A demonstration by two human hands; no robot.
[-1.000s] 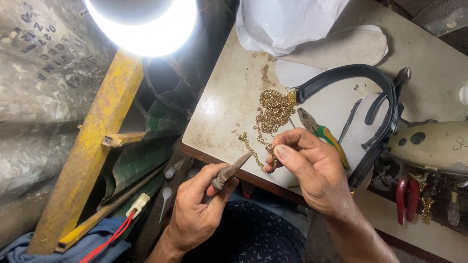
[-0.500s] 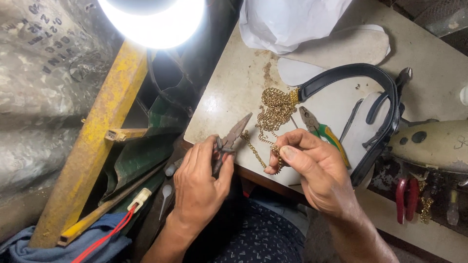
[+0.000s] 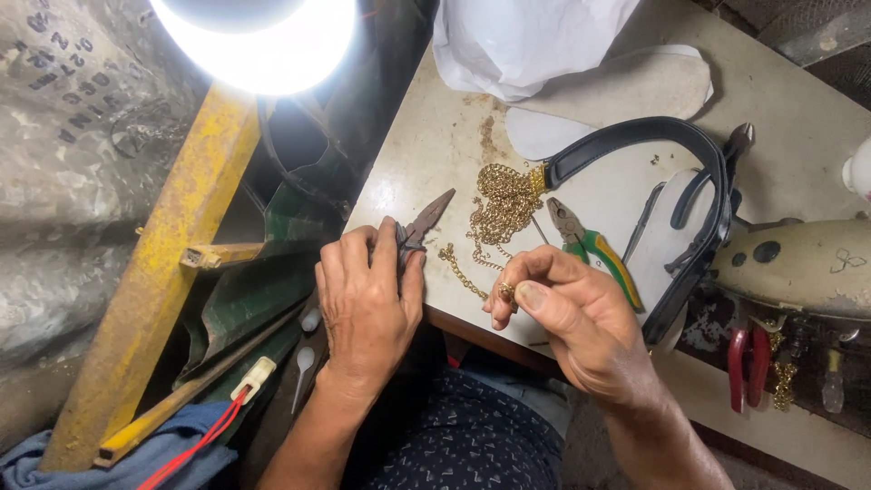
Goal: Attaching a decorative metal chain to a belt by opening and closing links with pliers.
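My left hand grips needle-nose pliers, their closed tip pointing up and right over the table edge. My right hand pinches a small gold ring piece at the end of a gold chain between thumb and forefinger. A short length of chain lies on the table between my two hands. A heap of gold chain lies further back, attached to a black curved strap.
Green-and-yellow-handled pliers lie right of the chain heap on the worn beige table. White plastic bag and pale sole shapes at the back. Bright lamp top left; yellow metal bar at left. Red-handled tools hang at right.
My left hand has risen from below the table edge up to it, swinging the pliers' tip upward toward the chain. My right hand has stayed put, still pinching the ring piece.
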